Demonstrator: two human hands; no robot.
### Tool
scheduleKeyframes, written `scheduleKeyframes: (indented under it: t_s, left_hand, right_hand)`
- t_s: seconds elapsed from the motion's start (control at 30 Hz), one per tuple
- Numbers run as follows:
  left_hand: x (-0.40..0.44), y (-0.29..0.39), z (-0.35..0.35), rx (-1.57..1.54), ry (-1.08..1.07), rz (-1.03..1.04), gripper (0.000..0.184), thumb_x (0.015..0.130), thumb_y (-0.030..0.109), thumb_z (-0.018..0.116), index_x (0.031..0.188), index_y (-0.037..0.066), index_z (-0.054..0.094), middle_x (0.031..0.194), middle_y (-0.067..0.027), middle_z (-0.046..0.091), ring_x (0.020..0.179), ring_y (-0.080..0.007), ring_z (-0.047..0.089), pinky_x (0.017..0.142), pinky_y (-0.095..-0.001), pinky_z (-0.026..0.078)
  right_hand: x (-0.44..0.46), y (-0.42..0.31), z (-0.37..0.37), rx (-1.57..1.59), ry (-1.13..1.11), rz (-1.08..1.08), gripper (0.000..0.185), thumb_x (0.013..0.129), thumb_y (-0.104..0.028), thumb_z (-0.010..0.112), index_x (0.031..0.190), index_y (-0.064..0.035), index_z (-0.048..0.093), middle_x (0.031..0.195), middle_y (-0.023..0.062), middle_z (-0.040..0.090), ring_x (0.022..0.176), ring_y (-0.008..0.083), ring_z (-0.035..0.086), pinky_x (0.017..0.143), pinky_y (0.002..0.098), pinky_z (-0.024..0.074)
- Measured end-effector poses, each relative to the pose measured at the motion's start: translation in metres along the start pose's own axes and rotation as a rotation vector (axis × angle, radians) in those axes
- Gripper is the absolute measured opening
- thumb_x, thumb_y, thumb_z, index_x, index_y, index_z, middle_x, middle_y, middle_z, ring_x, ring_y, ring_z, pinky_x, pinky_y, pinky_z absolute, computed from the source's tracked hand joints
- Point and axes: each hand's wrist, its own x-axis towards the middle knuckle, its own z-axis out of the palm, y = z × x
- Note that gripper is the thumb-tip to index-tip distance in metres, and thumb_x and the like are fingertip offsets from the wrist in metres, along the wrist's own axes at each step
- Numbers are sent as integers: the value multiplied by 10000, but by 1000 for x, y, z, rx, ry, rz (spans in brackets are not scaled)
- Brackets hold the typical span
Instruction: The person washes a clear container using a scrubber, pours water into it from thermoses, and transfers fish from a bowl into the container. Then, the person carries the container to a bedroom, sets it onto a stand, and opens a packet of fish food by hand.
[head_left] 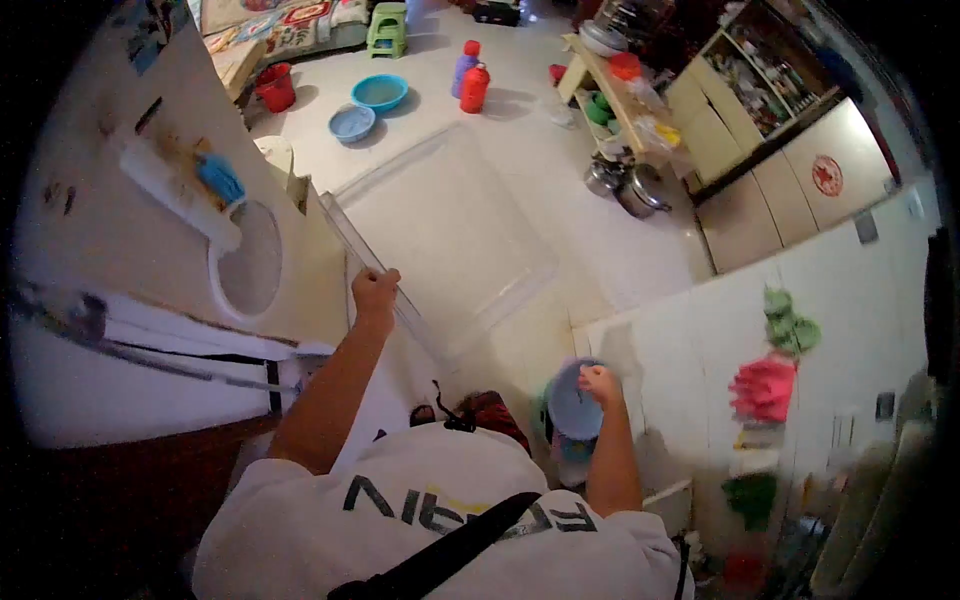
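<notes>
My left hand is closed round the near-left edge of a large, see-through panel with a pale, clear border. The floor shows through the panel, and I cannot tell its material. Lower right, my right hand hovers over or at the rim of a light blue bucket, its fingers curled together. Whether anything small is between those fingers is too blurred to make out. The bucket stands beside the tiled wall, close to my body.
Two blue basins, a red bucket, red and purple flasks and a green stool stand beyond the panel. Pots sit by a wooden shelf. A mirror hangs left; pink gloves hang right.
</notes>
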Motion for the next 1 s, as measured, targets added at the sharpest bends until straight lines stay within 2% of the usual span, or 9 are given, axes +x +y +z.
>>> scheduleKeyframes:
  t_s: [0.03,0.17,0.37,0.47,0.57,0.7,0.8,0.9,1.0]
  left_hand:
    - [17,3,8,8,15,-35,272,693,4,697,735,91,442,636,-19,465,506,-133,451,468,-282,371]
    - [95,15,65,33,108,-185,244,715,19,689,755,42,450,664,-57,501,547,-157,483,503,-304,376]
    - [238,38,146,189,198,-469,256,732,109,715,867,18,518,690,-79,542,612,-199,544,542,-435,408]
    - [304,47,190,184,240,-527,268,759,158,721,888,23,530,740,-93,594,690,-238,622,609,-507,435]
    - [373,30,214,52,142,-538,290,824,266,709,982,44,609,884,-111,624,939,-276,633,799,-710,403]
    - [486,33,269,-31,204,-564,204,805,194,726,831,28,611,714,-69,605,744,-263,662,784,-584,416]
    - [591,2,301,-139,176,-579,269,806,246,730,890,5,643,835,-109,662,865,-284,680,775,-566,426]
    - [674,3,329,-84,19,-765,487,870,354,668,1211,36,528,1205,-130,548,1258,-332,467,1022,-707,229]
    - [744,5,349,119,267,-983,499,817,240,700,1192,-33,516,1217,-209,522,1122,-380,513,878,-640,420]
  right_hand:
    - [20,-29,-1,-351,-155,29,398,897,-391,621,1096,-46,611,993,96,663,882,230,665,657,389,529]
    - [114,-144,16,238,-423,196,542,935,-425,572,1315,-50,479,1283,153,549,1056,289,617,850,455,528]
    - [281,-347,80,383,-798,284,661,940,-538,480,1357,-30,408,1318,183,505,1114,347,579,897,490,504]
    - [350,-441,127,379,-671,477,647,937,-548,457,1332,-37,410,1299,189,496,1061,367,585,894,488,503]
    - [444,-484,154,330,-515,369,584,940,-533,440,1265,-49,458,1283,180,491,987,365,594,856,481,522]
    - [542,-588,176,207,-495,285,371,918,-348,553,1132,-48,506,1150,158,537,909,315,604,765,479,538]
    - [594,-672,180,93,-531,245,156,886,-149,594,992,-46,543,890,108,602,797,255,635,667,454,561]
    - [644,-723,195,14,-490,262,102,845,-41,598,937,-64,560,820,75,592,743,227,626,621,426,549]
    - [722,-715,219,-153,-302,100,104,831,-55,611,918,-82,561,796,56,587,724,220,612,593,393,522]
